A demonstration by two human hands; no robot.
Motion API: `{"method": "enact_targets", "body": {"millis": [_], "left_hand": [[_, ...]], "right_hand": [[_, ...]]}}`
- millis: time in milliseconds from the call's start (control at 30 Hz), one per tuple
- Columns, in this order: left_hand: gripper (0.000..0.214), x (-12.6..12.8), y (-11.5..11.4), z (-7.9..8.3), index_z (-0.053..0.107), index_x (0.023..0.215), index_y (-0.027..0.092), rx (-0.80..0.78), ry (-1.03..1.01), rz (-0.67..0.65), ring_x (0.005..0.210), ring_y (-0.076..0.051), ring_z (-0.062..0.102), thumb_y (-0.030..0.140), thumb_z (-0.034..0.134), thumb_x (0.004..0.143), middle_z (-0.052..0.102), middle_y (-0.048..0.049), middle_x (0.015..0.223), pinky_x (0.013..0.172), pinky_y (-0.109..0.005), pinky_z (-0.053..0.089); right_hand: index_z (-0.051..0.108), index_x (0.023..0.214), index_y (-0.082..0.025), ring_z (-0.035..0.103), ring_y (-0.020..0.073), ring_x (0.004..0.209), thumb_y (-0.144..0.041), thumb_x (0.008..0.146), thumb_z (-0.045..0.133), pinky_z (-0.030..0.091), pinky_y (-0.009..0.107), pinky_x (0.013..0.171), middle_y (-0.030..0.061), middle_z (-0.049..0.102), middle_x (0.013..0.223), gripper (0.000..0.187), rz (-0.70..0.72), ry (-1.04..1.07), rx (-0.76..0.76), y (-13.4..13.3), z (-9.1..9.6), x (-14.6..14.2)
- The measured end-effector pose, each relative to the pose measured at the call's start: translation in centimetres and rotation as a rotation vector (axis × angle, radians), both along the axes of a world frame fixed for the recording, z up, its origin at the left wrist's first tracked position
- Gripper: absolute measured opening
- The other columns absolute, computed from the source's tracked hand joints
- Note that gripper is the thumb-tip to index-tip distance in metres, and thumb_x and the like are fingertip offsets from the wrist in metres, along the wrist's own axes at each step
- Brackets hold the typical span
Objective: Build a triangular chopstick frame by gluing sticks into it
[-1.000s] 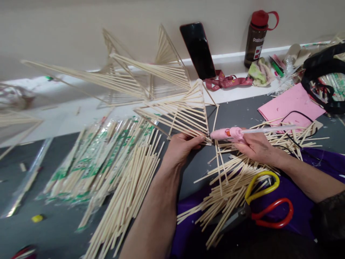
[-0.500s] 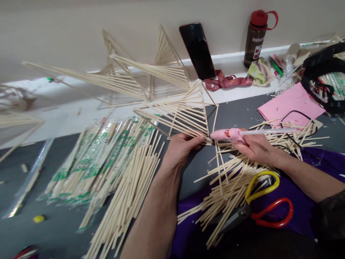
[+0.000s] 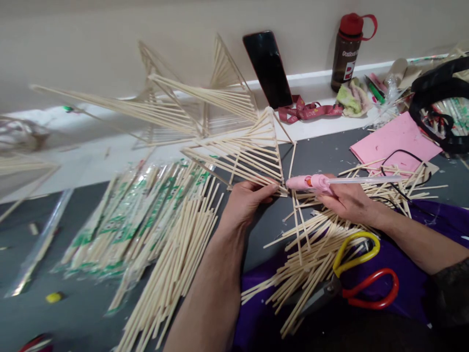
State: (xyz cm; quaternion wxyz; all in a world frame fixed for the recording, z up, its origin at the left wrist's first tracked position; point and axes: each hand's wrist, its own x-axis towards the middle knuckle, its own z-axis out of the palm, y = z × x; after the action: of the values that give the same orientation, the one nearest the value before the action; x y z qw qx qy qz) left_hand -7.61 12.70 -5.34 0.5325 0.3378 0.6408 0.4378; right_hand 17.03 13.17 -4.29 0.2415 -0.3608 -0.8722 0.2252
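Closest to the person, a pair of scissors with one yellow and one red handle (image 3: pixel 394 288) lies over a loose heap of chopsticks (image 3: pixel 311 274) and a purple cloth (image 3: pixel 264 288). Over to the left of the forearm there's another bundle of bare chopsticks (image 3: pixel 176 264), fanned out at a slant, and beside it a row of wrapped chopsticks (image 3: pixel 135 215) in clear sleeves printed green.

Just past these, both hands are busy on the dark counter (image 3: pixel 315 151). The left hand (image 3: pixel 244 200) has its grip clamped on the near corner of a stick framework (image 3: pixel 249 156), thumb on top. The right hand (image 3: pixel 344 198) has its grip closed around a pink glue gun (image 3: pixel 309 182), a clear glue stick (image 3: pixel 362 180) poking out behind; the nozzle sits right at that corner, though I can't tell whether it touches. The framework stands on the counter ahead of the left hand, its sticks spread in a twisting fan.

Farther off to the right lies a pink sheet (image 3: pixel 395 142). At the back, a red ribbon (image 3: pixel 311 111) curls by a phone (image 3: pixel 267 68) leaning on the wall, and a red-capped bottle (image 3: pixel 346 54) stands behind a crumpled green-and-beige cloth (image 3: pixel 353 98).
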Motion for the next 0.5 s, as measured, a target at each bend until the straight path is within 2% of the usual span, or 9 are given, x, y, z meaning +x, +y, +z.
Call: {"method": "enact_targets", "body": {"millis": [233, 367, 500], "left_hand": [[0.027, -0.07, 0.01, -0.05, 0.074, 0.064, 0.018, 0.013, 0.001, -0.007, 0.060, -0.013, 0.059, 0.032, 0.086, 0.044, 0.070, -0.0036, 0.067, 0.051, -0.021, 0.042], [0.028, -0.22, -0.04, -0.30, 0.074, 0.066, 0.018, 0.020, 0.013, -0.013, 0.061, -0.014, 0.059, 0.033, 0.086, 0.046, 0.071, -0.0045, 0.069, 0.051, -0.022, 0.043], [0.029, -0.19, -0.04, -0.34, 0.074, 0.067, 0.018, 0.013, 0.015, -0.010, 0.061, -0.014, 0.060, 0.033, 0.086, 0.046, 0.071, -0.0045, 0.069, 0.051, -0.022, 0.042]], "right_hand": [[0.067, 0.109, -0.016, 0.066, 0.0167, 0.086, -0.030, 0.096, 0.037, 0.052, 0.027, 0.072, 0.0087, 0.069, 0.117, 0.035, 0.015, -0.002, -0.053, -0.04, 0.18, 0.11], [0.066, 0.110, -0.015, 0.066, 0.0174, 0.085, -0.030, 0.095, 0.038, 0.051, 0.027, 0.070, 0.0096, 0.069, 0.115, 0.036, 0.004, -0.009, -0.041, 0.04, 0.11, 0.08], [0.067, 0.109, -0.017, 0.065, 0.0173, 0.088, -0.030, 0.095, 0.038, 0.052, 0.027, 0.074, 0.0089, 0.071, 0.109, 0.034, -0.004, 0.000, -0.024, 0.12, 0.19, 0.03]]}}
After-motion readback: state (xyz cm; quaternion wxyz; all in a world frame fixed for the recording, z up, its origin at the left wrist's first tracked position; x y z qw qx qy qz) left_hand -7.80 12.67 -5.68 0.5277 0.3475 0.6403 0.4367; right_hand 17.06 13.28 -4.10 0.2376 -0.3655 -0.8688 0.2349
